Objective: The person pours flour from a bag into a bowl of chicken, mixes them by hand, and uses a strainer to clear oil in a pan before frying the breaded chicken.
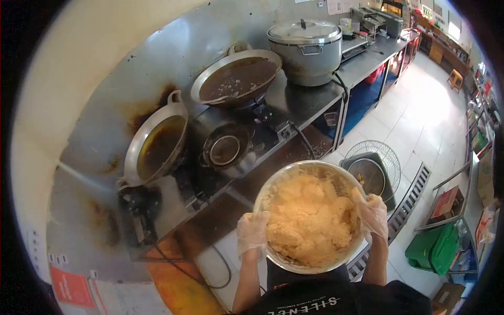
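Note:
A large round metal bowl (262, 202) is held up in front of my body. Inside it lies a heap of pale orange, flour-coated pieces (310, 215), whose kind I cannot make out. My left hand (252, 233), in a clear plastic glove, grips the bowl's left rim. Gloved the same way, my right hand (373, 214) is closed on the rim at the right. Ahead and to the left, a wok of dark oil (157, 147) sits on a stove. A second, wider wok (239, 79) beyond it holds brown oil with some foam or bits on the surface.
A big lidded pot (307, 58) stands on the steel counter past the woks. Below on the right are a wire basket (388, 163) over a dark container and a floor drain grate (412, 197). A green bin (433, 249) stands by the right-hand shelves. Hoses hang along the counter front.

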Action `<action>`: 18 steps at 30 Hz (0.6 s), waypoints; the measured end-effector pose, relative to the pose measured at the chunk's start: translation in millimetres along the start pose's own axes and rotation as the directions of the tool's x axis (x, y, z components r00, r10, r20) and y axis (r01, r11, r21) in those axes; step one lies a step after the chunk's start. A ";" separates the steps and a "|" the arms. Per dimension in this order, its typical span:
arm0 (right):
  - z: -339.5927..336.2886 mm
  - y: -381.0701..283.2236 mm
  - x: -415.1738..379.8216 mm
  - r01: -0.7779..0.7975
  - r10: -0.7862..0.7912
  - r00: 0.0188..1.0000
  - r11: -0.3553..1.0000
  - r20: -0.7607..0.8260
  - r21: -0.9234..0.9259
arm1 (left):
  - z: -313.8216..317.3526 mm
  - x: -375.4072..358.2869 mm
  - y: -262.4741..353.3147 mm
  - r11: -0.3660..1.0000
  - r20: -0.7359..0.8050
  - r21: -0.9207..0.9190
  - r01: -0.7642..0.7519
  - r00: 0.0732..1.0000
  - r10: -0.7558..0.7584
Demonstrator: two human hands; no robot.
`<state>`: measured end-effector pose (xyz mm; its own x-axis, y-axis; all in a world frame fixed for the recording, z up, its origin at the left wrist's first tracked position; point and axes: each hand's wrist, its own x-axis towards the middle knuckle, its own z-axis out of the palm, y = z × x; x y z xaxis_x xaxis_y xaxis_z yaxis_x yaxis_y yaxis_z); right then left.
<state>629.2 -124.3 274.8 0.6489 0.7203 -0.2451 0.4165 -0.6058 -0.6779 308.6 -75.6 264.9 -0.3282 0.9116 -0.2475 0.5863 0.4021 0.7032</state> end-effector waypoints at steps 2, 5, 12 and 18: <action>-6.0 -9.3 -19.8 -0.048 0.037 0.993 0.994 -0.113 -0.094 | -8.4 17.4 8.8 0.996 0.151 -0.071 -0.048 0.987 0.058; -3.6 -5.6 -53.5 -0.146 0.125 0.931 0.989 -0.342 -0.037 | 2.0 53.6 10.5 0.980 0.347 -0.148 -0.133 0.921 0.177; 1.9 9.5 -131.6 -0.386 0.410 0.751 0.909 -0.518 0.160 | 11.3 128.1 59.9 0.958 0.757 -0.131 -0.255 0.598 0.263; -0.6 46.0 -158.6 -0.360 0.356 0.698 0.924 -0.621 0.126 | 64.3 145.1 78.2 0.931 0.842 -0.289 -0.224 0.403 0.358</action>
<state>545.8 -266.6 282.9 0.9968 0.0774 0.0173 0.0712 -0.7768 -0.6257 354.4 93.6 241.1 0.7013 0.5836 -0.4093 0.4056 0.1456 0.9024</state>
